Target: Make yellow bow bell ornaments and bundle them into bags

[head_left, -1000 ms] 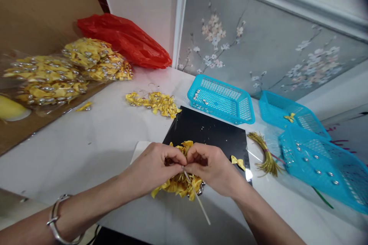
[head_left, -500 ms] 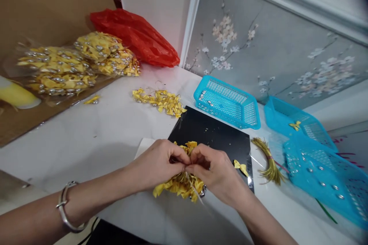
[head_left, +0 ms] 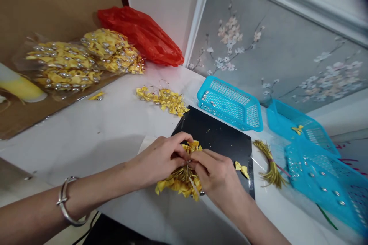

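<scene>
A round bundle of yellow ribbon bows (head_left: pixel 175 187) on gold wire stems is held low over the near edge of a black board (head_left: pixel 221 132). My left hand (head_left: pixel 165 157) is closed at the middle of the bundle, thumb and fingers bent around the gathered stems. Right beside it, my right hand (head_left: pixel 220 172) pinches at the same spot, where a thin pale tie (head_left: pixel 193 185) trails down over the bows. The fingertips hide most of the tie's upper part. One loose yellow bow (head_left: pixel 242 169) lies on the board, to the right of my right hand.
Blue baskets (head_left: pixel 230 103) stand along the wall, some with silvery beads. A bunch of gold wires (head_left: pixel 270 164) lies to the right. Further back are a pile of yellow bows (head_left: pixel 165 100), bagged bows (head_left: pixel 66 63) and a red plastic bag (head_left: pixel 143 36).
My left index finger has lifted and my fingertips have parted slightly at the middle of the bundle. My right hand has turned more knuckles-up. The view has shifted slightly.
</scene>
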